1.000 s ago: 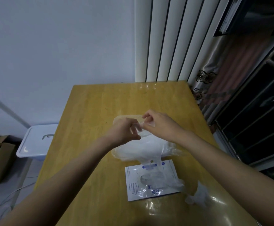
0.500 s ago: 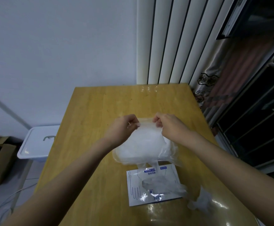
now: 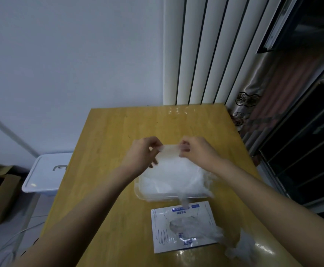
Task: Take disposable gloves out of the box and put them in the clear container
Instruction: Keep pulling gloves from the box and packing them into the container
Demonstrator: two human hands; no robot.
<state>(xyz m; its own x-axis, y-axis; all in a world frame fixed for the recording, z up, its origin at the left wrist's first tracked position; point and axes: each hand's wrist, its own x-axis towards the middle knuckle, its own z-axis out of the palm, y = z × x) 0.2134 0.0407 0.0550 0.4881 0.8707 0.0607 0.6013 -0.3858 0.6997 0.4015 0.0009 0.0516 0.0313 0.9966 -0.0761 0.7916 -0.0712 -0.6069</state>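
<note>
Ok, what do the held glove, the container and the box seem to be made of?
Glove: thin translucent plastic film, probably polyethylene; it looks milky, see-through and wrinkled.
Container: clear rigid plastic, glossy; its see-through rim catches light.
Box: white card printed in blue, apparently lightly glossy; the finish is hard to judge.

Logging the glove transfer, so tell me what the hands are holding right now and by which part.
The left hand and right hand pinch one clear disposable glove by its upper edge, one at each end.
</note>
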